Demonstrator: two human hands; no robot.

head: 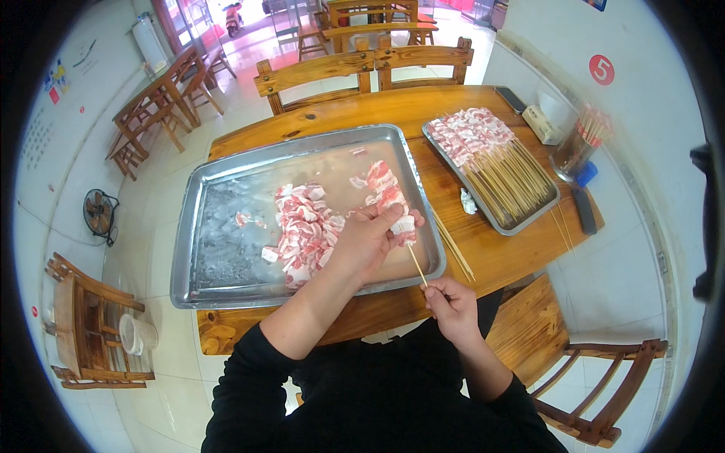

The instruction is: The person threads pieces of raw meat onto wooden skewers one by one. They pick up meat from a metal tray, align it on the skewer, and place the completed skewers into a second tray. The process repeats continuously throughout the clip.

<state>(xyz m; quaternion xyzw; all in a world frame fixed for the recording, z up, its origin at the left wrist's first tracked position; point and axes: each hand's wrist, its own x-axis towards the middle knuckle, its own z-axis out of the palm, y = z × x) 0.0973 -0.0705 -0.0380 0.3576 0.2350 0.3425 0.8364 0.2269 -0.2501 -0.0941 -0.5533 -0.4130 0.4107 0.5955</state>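
My left hand [371, 235] grips pieces of raw fatty meat [391, 195] threaded on a bamboo skewer. Its thumb presses on the meat, over the right part of a large metal tray [195, 277]. My right hand [450, 306] pinches the bare lower end of that bamboo skewer [418, 264], just beyond the tray's front right corner. A heap of cut raw meat [306, 229] lies in the middle of the tray, left of my left hand. Small scraps of meat [243, 219] are scattered on the tray floor, which looks wet.
Right of the large tray, a smaller metal tray [510, 231] holds rows of meat skewers [470, 133]. Loose bamboo skewers [453, 243] and a crumpled tissue [468, 201] lie between the trays. A skewer container [572, 150], tissue pack [542, 124] and phone [510, 99] stand or lie along the wall.
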